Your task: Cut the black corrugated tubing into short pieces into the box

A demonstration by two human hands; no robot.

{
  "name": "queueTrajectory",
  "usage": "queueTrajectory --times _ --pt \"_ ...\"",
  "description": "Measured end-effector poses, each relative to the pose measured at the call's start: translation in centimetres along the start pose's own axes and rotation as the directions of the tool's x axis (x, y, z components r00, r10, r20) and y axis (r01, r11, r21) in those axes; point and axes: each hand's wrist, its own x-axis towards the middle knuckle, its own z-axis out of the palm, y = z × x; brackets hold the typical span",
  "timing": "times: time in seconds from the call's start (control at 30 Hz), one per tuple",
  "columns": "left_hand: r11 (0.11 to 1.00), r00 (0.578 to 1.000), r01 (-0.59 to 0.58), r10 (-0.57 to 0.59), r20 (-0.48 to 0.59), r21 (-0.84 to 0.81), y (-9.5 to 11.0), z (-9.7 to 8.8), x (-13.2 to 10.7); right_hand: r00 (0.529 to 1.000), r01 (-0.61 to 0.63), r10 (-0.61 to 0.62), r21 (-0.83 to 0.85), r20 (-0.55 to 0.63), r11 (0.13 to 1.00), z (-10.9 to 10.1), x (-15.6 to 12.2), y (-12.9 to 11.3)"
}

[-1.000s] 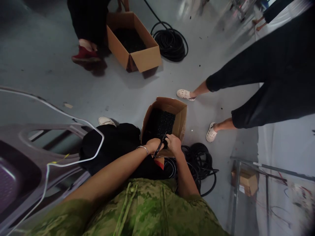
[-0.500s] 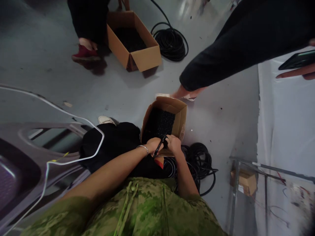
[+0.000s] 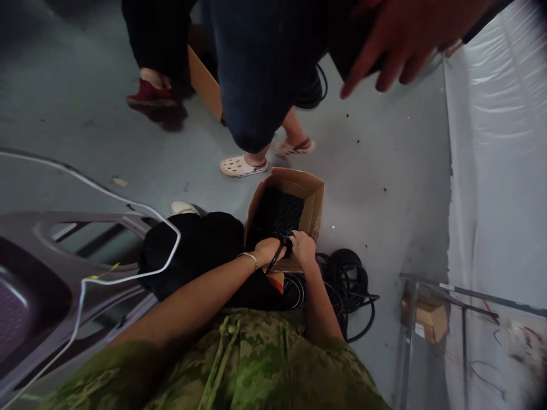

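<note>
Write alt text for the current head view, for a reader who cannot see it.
Seen from above, a left hand holds a slim dark object beside the right hand, at an open cardboard box containing black material. Black coils lie to the right; another person in pale clogs is beyond the box.

No readable text, brand, number or sign anywhere. White label (image 3: 419, 330) on the small carton (image 3: 436, 322) at right: too small and blurred to read. Pale sticker (image 3: 447, 286) on the top bar of the metal frame (image 3: 409, 341): same, illegible. Open carton (image 3: 315, 208) at the hands: no print can be made out on the visible walls. Red-and-orange piece (image 3: 277, 282) beside it: any lettering too small to tell.
</note>
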Motion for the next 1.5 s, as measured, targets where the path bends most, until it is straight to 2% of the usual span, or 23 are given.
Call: queueTrajectory --times 0.2,0.3,0.4,0.63,0.77,0.87,1.07,1.3,1.4,1.5 --pt "0.998 0.999 -0.017 0.015 0.032 0.062 -0.2 -0.2 0.2 0.996 0.078 -0.068 0.157 -0.065 0.985 0.9 -0.3 1.4" --pt "0.994 0.999 -0.033 0.034 -0.013 0.106 -0.1 -0.4 0.1 0.992 0.099 -0.079 0.231 -0.095 0.968 1.5 -0.4 1.7" --pt "0.992 0.999 -0.002 0.006 -0.036 0.124 0.1 -0.5 -0.1 0.989 0.130 -0.102 0.294 -0.108 0.947 1.7 -0.5 1.8" --pt "0.982 1.000 0.003 -0.006 0.013 0.188 0.8 -0.9 -0.9 0.982 0.187 -0.169 0.277 -0.088 0.943 0.9 -0.2 1.9" --pt "0.989 1.000 0.009 -0.012 0.023 0.148 0.7 -0.9 -0.8 0.974 0.226 -0.211 0.241 -0.087 0.944 0.6 -0.1 1.7" --pt "0.996 0.999 -0.014 0.011 0.039 0.088 0.4 -0.6 -0.4 0.977 0.210 -0.199 0.185 -0.079 0.960 0.8 -0.2 1.5" --pt "0.995 1.000 -0.009 0.011 -0.020 0.096 0.1 0.1 0.1 0.986 0.154 -0.143 0.143 -0.087 0.978 1.3 -0.2 1.8" --pt "0.995 1.000 -0.002 0.005 -0.029 0.100 0.8 -0.1 -0.7 0.995 0.084 -0.076 0.119 -0.071 0.989 1.6 -0.2 2.0" --pt "0.994 0.997 -0.036 0.043 -0.065 0.103 0.9 -0.2 -1.1 0.997 0.056 -0.050 0.106 -0.061 0.993 1.7 -0.3 1.8" --pt "0.992 0.993 -0.018 0.033 -0.116 0.124 0.9 -0.1 -1.2 0.998 0.038 -0.032 0.107 -0.055 0.994 1.5 -0.3 1.6"
